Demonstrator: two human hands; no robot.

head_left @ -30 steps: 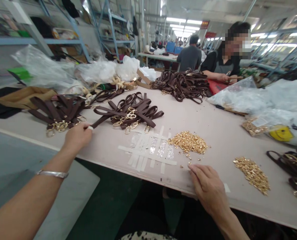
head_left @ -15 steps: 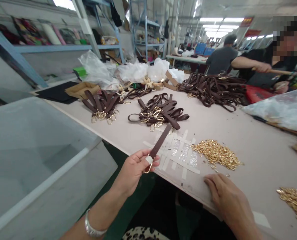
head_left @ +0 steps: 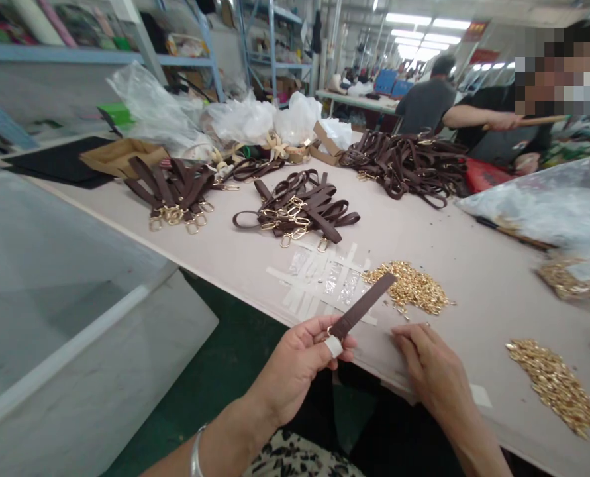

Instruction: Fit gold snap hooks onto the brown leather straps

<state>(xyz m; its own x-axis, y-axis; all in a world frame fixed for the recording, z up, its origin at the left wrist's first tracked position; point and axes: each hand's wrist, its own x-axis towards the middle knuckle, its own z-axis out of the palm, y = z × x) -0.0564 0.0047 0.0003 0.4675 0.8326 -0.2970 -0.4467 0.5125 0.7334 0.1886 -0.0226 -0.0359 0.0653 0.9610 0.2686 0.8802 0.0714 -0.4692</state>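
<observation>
My left hand (head_left: 295, 364) pinches a short dark brown strap (head_left: 367, 306) at its near end, between the thumb and fingers. White tape (head_left: 333, 346) wraps the thumb, and a bit of gold metal ring shows beside it. The strap's free end points up and right toward a pile of small gold metal pieces (head_left: 416, 286). Over the table's front edge, my right hand (head_left: 434, 371) has its thumb and fingers drawn together just below that pile. Whatever lies between those fingertips is hidden. Beyond the hands lies a heap of brown straps with gold rings (head_left: 319, 215).
A bundle of straps (head_left: 175, 189) lies at left, a larger heap (head_left: 408, 165) farther back. More gold pieces (head_left: 555, 384) lie at right. Clear plastic (head_left: 332, 278) is taped to the table. A white bin (head_left: 100, 318) stands left. A co-worker (head_left: 503, 119) holds a stick.
My left hand has moved right with the strap, whose free end now tilts farther right, away from the strap heap. The right hand stays near the table edge. The view has shifted.
</observation>
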